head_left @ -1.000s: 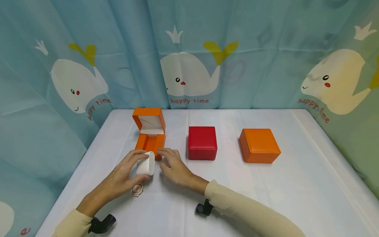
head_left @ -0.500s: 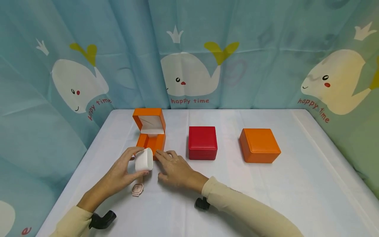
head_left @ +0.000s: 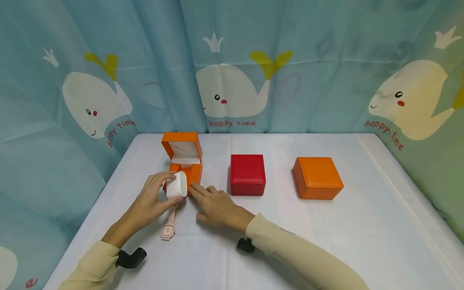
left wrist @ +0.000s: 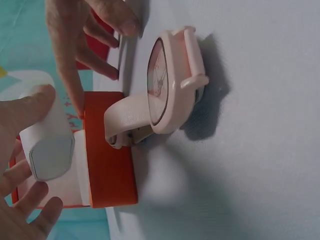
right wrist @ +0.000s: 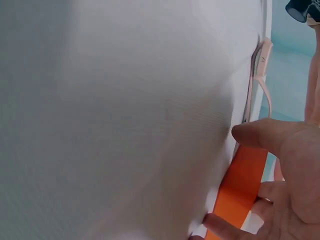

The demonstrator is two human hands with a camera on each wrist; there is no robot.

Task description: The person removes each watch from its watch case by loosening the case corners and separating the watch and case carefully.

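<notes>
My left hand [head_left: 146, 203] holds a white watch cushion [head_left: 177, 186] between thumb and fingers, tilted above the front of an open orange watch box [head_left: 196, 172]. The box's lid stands up, showing a pale lining. Fingers of my right hand [head_left: 219, 209] lie fairly straight against the box's front right corner, the thumb apart from them. A pink wristwatch [head_left: 168, 230] lies on the table in front of the box, between my hands. In the left wrist view the watch [left wrist: 172, 82] shows its face and looped strap, close to the box's orange front wall [left wrist: 111, 165].
A shut red box [head_left: 248, 174] stands to the right of the open one, and a shut orange box [head_left: 318, 178] farther right. A white cloth covers the table [head_left: 290, 237]. A blue curtain [head_left: 311, 96] with whale prints hangs behind and at both sides.
My left hand has carried the cushion away from me, from beside the watch to over the box's front. More of the watch strap shows. My right-hand fingers have come against the box's corner.
</notes>
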